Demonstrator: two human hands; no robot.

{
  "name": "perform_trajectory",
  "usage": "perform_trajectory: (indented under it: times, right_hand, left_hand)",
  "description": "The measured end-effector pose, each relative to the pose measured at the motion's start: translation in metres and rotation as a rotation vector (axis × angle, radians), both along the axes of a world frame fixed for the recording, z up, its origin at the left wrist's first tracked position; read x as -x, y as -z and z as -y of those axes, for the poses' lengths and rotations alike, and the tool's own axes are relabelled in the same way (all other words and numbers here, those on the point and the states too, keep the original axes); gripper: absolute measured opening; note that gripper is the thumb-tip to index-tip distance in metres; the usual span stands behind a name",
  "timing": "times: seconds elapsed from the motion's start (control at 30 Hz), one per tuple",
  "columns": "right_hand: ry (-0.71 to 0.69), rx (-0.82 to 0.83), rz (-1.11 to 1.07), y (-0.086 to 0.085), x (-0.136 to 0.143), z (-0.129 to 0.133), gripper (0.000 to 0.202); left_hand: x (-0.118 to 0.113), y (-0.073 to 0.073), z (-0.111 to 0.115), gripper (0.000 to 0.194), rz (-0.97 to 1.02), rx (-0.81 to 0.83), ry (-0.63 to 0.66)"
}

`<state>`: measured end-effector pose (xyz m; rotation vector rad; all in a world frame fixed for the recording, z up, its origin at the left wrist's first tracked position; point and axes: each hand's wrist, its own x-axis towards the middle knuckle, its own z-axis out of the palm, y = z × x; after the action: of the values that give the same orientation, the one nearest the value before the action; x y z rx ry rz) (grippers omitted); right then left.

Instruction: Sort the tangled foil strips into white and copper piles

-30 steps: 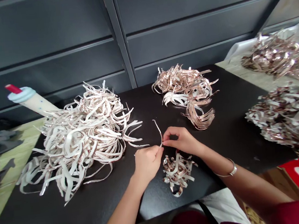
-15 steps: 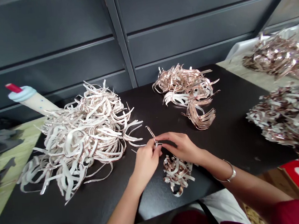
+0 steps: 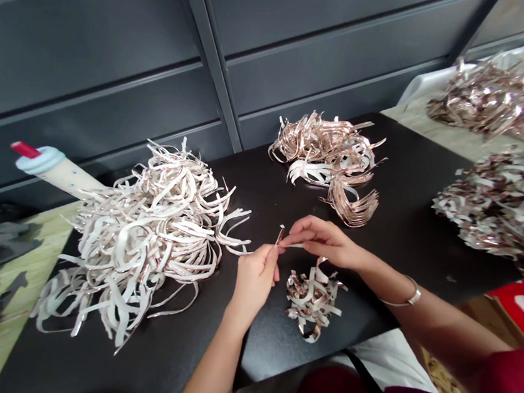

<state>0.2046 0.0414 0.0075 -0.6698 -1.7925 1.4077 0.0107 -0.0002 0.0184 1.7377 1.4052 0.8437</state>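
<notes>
My left hand (image 3: 256, 278) pinches a thin shiny ribbon strip (image 3: 279, 235) between thumb and fingertips; one short end sticks up above them. Close beside it, my right hand (image 3: 324, 242) has its fingers bent around the same strip, which runs between the two hands. Just below the hands lies a small heap of folded white and rose-gold ribbon pieces (image 3: 313, 307). To the left of my left hand spreads a large tangle of long white strips (image 3: 153, 234). Beyond my right hand rests a bundle of rose-gold strips (image 3: 327, 145).
A black table (image 3: 256, 191) stands against grey panels (image 3: 108, 50). A cream tumbler with a blue lid (image 3: 58, 169) leans at the back left. At the right sit a large pile of folded ribbon (image 3: 510, 212), more shiny strips (image 3: 492, 104) and a red box (image 3: 516, 312).
My right hand has shifted slightly up and right, drawing along the strip. The strip's upright end now leans right and shows shorter. My left hand keeps its pinch.
</notes>
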Motion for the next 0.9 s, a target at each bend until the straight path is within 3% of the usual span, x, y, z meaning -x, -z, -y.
perform_trajectory:
  times: [0.17, 0.27, 0.33, 0.43, 0.53, 0.77, 0.9]
  right_hand:
    - [-0.021, 0.191, -0.156, -0.004, -0.009, -0.007, 0.031]
    - [0.002, 0.151, -0.177, -0.009, -0.013, -0.010, 0.065]
    - [0.077, 0.041, -0.159, -0.009, -0.011, -0.010, 0.077]
    - [0.221, -0.196, 0.030, -0.004, 0.003, -0.005, 0.061]
    - [0.329, -0.378, 0.213, 0.001, 0.019, 0.003, 0.036]
    - [0.304, -0.418, 0.322, -0.004, 0.014, 0.000, 0.021]
    - [0.240, -0.437, 0.317, -0.005, 0.011, -0.002, 0.019]
  left_hand:
    - [0.003, 0.002, 0.001, 0.032, -0.028, -0.085, -0.068]
    - [0.002, 0.004, 0.002, 0.030, -0.230, -0.273, -0.118]
    - [-0.001, 0.007, 0.004, 0.029, -0.391, -0.399, -0.123]
    - [-0.005, 0.010, 0.007, 0.028, -0.554, -0.527, -0.091]
    - [-0.008, 0.011, 0.010, 0.027, -0.559, -0.577, -0.026]
    - [-0.004, 0.006, 0.005, 0.026, -0.206, -0.323, 0.042]
    - [-0.004, 0.003, 0.004, 0.022, -0.300, -0.304, -0.021]
